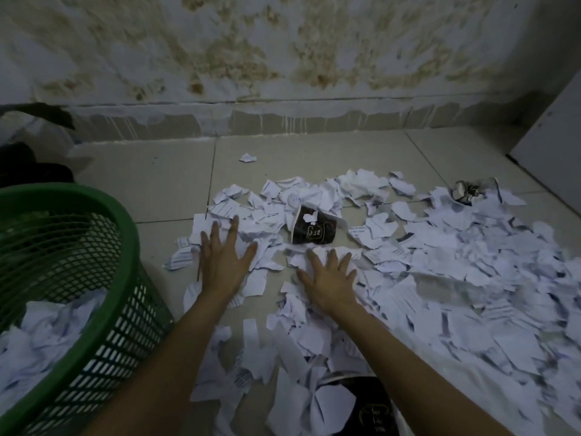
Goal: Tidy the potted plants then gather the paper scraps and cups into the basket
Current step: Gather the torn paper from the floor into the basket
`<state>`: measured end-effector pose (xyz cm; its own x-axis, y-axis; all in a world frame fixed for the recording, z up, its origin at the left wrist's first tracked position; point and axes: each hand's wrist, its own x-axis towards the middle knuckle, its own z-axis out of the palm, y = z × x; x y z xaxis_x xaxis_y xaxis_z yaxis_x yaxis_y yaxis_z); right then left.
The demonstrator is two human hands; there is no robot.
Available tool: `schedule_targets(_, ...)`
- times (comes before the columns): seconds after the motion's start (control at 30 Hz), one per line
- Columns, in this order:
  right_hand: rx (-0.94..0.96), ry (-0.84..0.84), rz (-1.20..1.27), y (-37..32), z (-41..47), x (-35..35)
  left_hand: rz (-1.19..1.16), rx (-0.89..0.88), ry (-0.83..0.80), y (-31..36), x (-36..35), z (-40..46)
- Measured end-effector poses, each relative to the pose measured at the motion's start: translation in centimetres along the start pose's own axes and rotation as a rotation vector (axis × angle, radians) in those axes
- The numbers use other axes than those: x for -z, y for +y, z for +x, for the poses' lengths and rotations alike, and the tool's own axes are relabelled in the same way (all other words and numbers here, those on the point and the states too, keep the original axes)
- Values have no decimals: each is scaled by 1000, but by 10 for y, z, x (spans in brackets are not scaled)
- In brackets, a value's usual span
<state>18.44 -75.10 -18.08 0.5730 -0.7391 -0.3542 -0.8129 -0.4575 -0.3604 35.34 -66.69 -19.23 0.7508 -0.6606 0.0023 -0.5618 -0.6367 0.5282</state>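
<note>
Both hands lie flat on the litter of torn white paper scraps (440, 265) that covers the pale tiled floor (151, 180). Fingers of the left hand (221, 262) are straight and spread wide, palm down, pressing on scraps at the near-left edge of the spread. Just to its right, at about three o'clock from it, the right hand (330, 278) rests the same way, fingers splayed and pointing toward the wall, on another patch of paper. Neither hand grips anything.

At twelve o'clock from the right hand, just beyond its fingertips, a dark brown paper cup with pale lettering (312, 228) lies on its side among the scraps, with a small white scrap resting on it. A second dark cup of the same kind (374, 407) lies at six o'clock, near the bottom edge and partly buried under paper beside the right forearm. At two o'clock, far across the spread, a crumpled silvery object (465, 191) sits at the edge of the paper; what it is cannot be told.

At nine o'clock stands the round green plastic mesh basket (125, 234), well apart from the left hand, with white paper scraps already inside it. Behind everything runs a stained, blotchy white wall (283, 51).
</note>
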Motion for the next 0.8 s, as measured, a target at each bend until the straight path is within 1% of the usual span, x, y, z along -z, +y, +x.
schedule_targets(0.1,-2,-89,-115,1,-5,-10,102,-209,-125,0,-9,-11)
schedule_targets(0.17,-34,-93,-48,2,-12,-7,136,-356,-145,0,-15,-30)
schedule_targets(0.23,-98,-7,64,5,-19,2,164,-569,-159,-1,-17,-49)
schedule_targets(0.27,-116,79,91,8,-23,7,146,-672,-190,-2,-17,-56)
schedule_targets(0.3,-113,178,111,10,-26,12,85,-733,-237,-3,-16,-61)
schedule_targets(0.33,-77,270,138,12,-28,16,5,-733,-295,-2,-13,-65)
schedule_targets(0.37,-6,329,166,13,-29,20,-71,-693,-337,0,-11,-69)
schedule_targets(0.4,99,336,175,12,-31,24,-152,-636,-339,3,-10,-72)
schedule_targets(0.43,218,286,139,11,-32,25,-241,-576,-300,6,-9,-74)
schedule_targets(0.47,317,195,58,8,-32,23,-302,-519,-260,9,-8,-76)
schedule_targets(0.5,371,83,-47,7,-33,19,-293,-491,-244,9,-7,-76)
schedule_targets(0.53,377,-20,-151,7,-35,13,-201,-503,-245,9,-6,-75)
schedule_targets(0.57,342,-87,-228,10,-36,8,-48,-535,-252,5,-5,-73)
schedule_targets(0.6,276,-111,-265,13,-38,3,108,-560,-257,1,-3,-71)
schedule_targets(0.63,199,-95,-269,18,-41,0,191,-549,-249,-3,-1,-70)
schedule_targets(0.67,129,-38,-259,22,-43,-1,190,-511,-210,-6,1,-70)
schedule_targets(0.73,41,162,-163,31,-47,-1,41,-391,-71,-6,4,-74)
schedule_targets(0.8,14,365,55,34,-49,2,-168,-213,64,-1,3,-79)
